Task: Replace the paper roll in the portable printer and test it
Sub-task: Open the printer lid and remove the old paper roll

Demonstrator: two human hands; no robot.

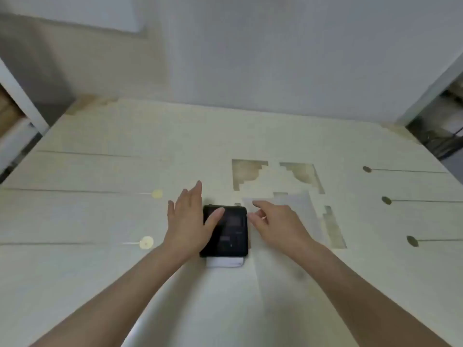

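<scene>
A small black portable printer (231, 234) lies flat on the pale table (100, 221), near the middle. A white strip of paper (225, 262) sticks out from its near edge. My left hand (188, 221) rests at the printer's left side, fingers spread, thumb lying across its top left corner. My right hand (275, 224) hovers at the printer's right edge, fingers loosely curled, fingertips close to the upper right corner. The view is blurred, so I cannot tell whether the right fingers touch the printer. No spare paper roll is visible.
A pale sheet (298, 209) lies under and beyond my right hand. Cut-out patches (248, 172) expose wood in the table's surface behind the printer. Thin slots with round ends (387, 200) run along the right side, and light discs (146, 242) sit at left. A wall stands behind.
</scene>
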